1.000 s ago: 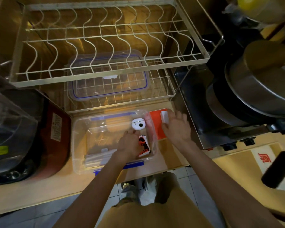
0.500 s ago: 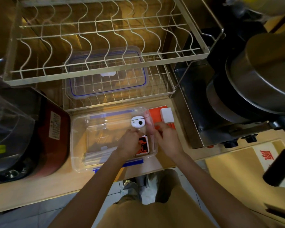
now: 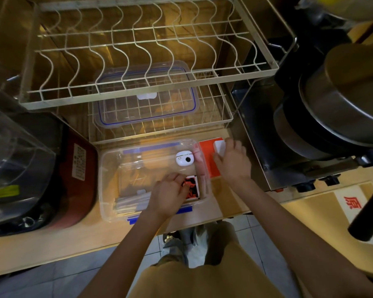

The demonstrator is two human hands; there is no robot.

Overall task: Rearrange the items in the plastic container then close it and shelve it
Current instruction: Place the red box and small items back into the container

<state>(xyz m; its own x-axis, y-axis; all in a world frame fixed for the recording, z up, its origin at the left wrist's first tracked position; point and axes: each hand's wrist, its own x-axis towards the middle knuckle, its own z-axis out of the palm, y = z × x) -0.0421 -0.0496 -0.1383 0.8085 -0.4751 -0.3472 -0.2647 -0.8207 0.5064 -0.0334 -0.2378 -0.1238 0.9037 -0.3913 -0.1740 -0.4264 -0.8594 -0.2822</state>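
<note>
The clear plastic container [image 3: 125, 168] sits open on the wooden counter [image 3: 52, 244], just in front of the wire rack. My left hand [image 3: 168, 195] is inside it, fingers curled onto the red-and-black card [image 3: 192, 188] at its right end; a white earbud case [image 3: 184, 158] lies beyond, and pale strips [image 3: 130, 202] lie along the near wall. My right hand [image 3: 232, 161] is outside, fingers pinching a small white block [image 3: 219, 147] on the orange box [image 3: 208, 157]. The blue-rimmed lid [image 3: 146, 104] rests on the rack's lower shelf [image 3: 213, 117]
</note>
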